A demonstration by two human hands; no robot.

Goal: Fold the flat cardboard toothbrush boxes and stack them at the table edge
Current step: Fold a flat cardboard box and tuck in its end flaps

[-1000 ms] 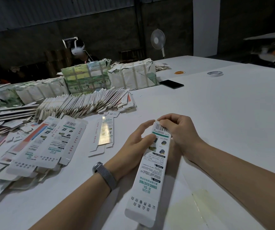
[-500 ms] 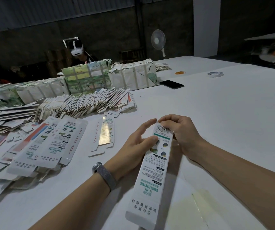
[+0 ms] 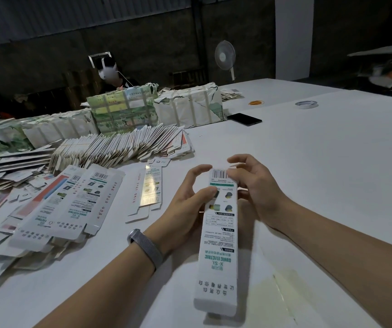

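A long white toothbrush box (image 3: 218, 252) with green print and a barcode at its far end is held above the white table (image 3: 320, 162), pointing away from me. My left hand (image 3: 185, 207) grips its left side near the far end, thumb on the printed face. My right hand (image 3: 254, 188) pinches the far end by the barcode from the right. Flat unfolded boxes (image 3: 72, 204) lie in a loose pile at the left. One flat box (image 3: 146, 192) lies alone beside my left hand.
A fanned row of flat boxes (image 3: 119, 147) and strapped bundles (image 3: 124, 110) stand behind the pile. A black phone (image 3: 244, 119), a tape roll (image 3: 306, 104) and an orange ring (image 3: 256, 102) lie farther back. A person sits behind the bundles; a fan (image 3: 225, 55) stands beyond.
The box has turned straighter and shifted slightly toward me. My right fingers have lifted and now pinch only the barcode end; my left fingers have spread wider.
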